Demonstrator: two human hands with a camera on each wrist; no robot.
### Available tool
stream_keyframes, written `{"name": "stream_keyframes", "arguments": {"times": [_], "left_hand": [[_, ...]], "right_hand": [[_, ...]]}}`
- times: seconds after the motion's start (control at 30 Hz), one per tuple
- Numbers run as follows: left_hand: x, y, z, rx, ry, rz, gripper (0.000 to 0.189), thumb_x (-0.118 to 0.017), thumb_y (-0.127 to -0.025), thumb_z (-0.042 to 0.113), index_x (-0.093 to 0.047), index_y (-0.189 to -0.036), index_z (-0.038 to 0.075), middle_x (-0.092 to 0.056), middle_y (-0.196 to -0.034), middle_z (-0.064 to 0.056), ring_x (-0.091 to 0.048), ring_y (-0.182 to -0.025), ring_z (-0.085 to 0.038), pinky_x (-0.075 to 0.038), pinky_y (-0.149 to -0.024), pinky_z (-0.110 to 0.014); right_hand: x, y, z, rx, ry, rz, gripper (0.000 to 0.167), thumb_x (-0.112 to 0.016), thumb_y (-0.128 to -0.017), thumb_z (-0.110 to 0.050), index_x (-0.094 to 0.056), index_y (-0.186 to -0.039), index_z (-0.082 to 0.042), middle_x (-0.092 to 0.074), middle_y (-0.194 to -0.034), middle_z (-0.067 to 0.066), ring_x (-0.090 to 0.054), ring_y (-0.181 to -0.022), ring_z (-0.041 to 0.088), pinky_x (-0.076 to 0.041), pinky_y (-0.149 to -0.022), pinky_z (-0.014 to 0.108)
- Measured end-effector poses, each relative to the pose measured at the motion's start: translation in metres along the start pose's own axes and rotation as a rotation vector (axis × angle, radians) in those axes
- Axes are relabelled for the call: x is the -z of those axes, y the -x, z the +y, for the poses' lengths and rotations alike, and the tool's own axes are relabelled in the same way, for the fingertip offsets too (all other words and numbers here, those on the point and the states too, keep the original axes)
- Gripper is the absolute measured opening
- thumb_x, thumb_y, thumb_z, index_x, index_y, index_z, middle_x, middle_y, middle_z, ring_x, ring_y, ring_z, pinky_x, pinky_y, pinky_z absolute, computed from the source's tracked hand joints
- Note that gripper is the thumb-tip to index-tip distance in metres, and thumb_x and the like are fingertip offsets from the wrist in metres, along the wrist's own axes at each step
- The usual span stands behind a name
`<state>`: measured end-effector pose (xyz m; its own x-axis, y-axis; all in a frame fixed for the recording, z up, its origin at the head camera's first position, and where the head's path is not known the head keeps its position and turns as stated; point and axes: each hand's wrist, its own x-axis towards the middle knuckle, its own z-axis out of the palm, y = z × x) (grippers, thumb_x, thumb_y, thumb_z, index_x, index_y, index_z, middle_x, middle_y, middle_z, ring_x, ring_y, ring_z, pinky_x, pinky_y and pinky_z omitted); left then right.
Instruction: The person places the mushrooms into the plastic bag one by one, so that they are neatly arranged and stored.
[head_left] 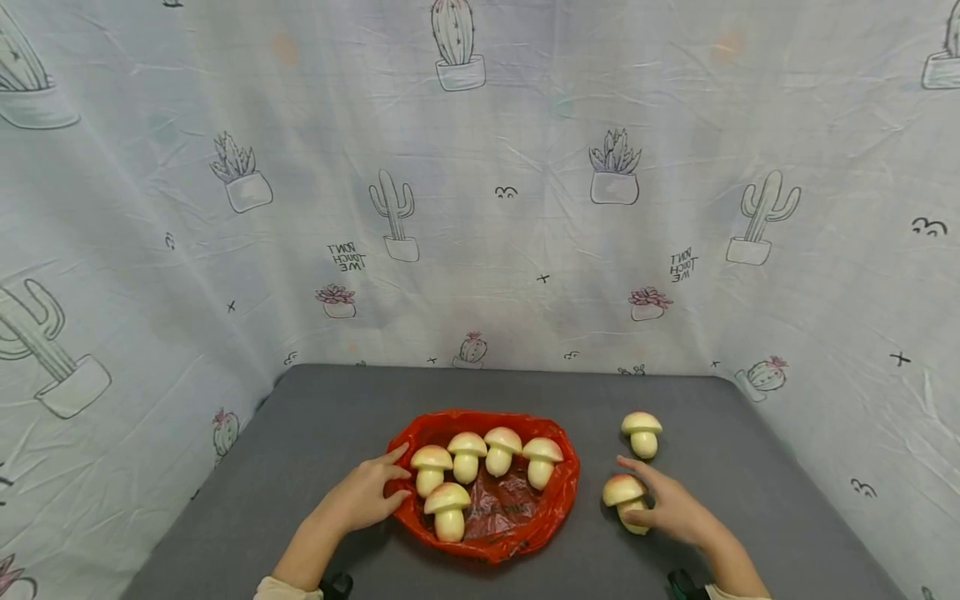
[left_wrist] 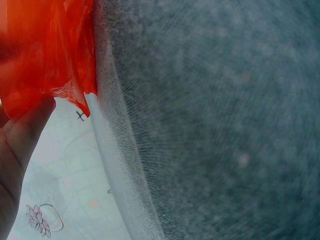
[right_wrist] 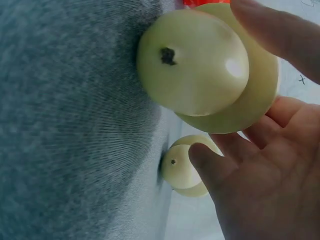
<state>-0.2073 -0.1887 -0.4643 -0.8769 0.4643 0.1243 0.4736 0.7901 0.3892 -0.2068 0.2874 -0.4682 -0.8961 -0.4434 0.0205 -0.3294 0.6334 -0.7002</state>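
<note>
My left hand (head_left: 365, 493) is at the left side of a round container (head_left: 566, 492) lined with red plastic, its spread fingertips right at the rim. In the left wrist view, a finger (left_wrist: 35, 117) touches the red plastic (left_wrist: 55, 55); other fingertips are hidden. My right hand (head_left: 678, 508) is around a toy mushroom (head_left: 624, 490) lying on the table, with a pale stem and pinkish cap. The thumb (right_wrist: 282, 30) is at one side of its cap in the right wrist view, the extended fingers at the other. Another mushroom (head_left: 642, 425) lies just beyond.
Several similar mushrooms (head_left: 448, 500) lie inside the red-lined container, along its left and far sides. A grey cloth (head_left: 337, 400) covers the table. White curtains (head_left: 510, 150) printed with cacti close off the back and both sides.
</note>
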Motion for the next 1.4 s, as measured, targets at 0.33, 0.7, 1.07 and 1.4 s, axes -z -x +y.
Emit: {"name": "stream_keyframes", "arguments": {"times": [0.33, 0.7, 1.07, 1.4], "left_hand": [[0.0, 0.0, 0.0, 0.005, 0.017, -0.001, 0.027, -0.067, -0.087, 0.016, -0.071, -0.108, 0.0, -0.045, -0.141, -0.024, -0.053, -0.12, -0.042, -0.048, -0.092, -0.051], [-0.001, 0.001, 0.002, 0.004, 0.0, 0.013, 0.027, -0.068, -0.086, 0.017, -0.071, -0.107, 0.0, -0.047, -0.14, -0.024, -0.054, -0.119, -0.041, -0.048, -0.092, -0.051], [0.0, 0.002, 0.002, -0.007, -0.004, 0.022, 0.026, -0.068, -0.086, 0.015, -0.071, -0.106, -0.001, -0.047, -0.139, -0.025, -0.055, -0.118, -0.041, -0.048, -0.092, -0.05], [-0.002, 0.002, 0.0, -0.004, -0.007, 0.03, 0.027, -0.068, -0.085, 0.017, -0.071, -0.106, -0.001, -0.048, -0.139, -0.024, -0.055, -0.118, -0.04, -0.048, -0.092, -0.05]], "right_hand": [[-0.001, 0.004, 0.006, -0.008, 0.016, -0.008, 0.082, -0.077, -0.076, -0.031, -0.039, -0.142, 0.0, -0.047, -0.138, 0.023, -0.051, -0.118, 0.025, -0.046, -0.083, 0.026], [-0.004, 0.008, 0.005, -0.018, 0.032, 0.007, 0.086, -0.08, -0.073, -0.028, -0.038, -0.142, 0.002, -0.047, -0.137, 0.025, -0.047, -0.12, 0.039, -0.045, -0.084, 0.029], [-0.005, 0.007, 0.0, 0.007, -0.047, 0.043, 0.085, -0.077, -0.078, -0.03, -0.035, -0.142, 0.007, -0.051, -0.133, 0.024, -0.054, -0.113, 0.013, -0.046, -0.084, 0.022], [-0.014, 0.002, -0.015, 0.061, -0.147, 0.074, 0.078, -0.072, -0.083, -0.027, -0.033, -0.144, 0.003, -0.048, -0.136, 0.023, -0.049, -0.114, -0.009, -0.048, -0.097, 0.029]]}}
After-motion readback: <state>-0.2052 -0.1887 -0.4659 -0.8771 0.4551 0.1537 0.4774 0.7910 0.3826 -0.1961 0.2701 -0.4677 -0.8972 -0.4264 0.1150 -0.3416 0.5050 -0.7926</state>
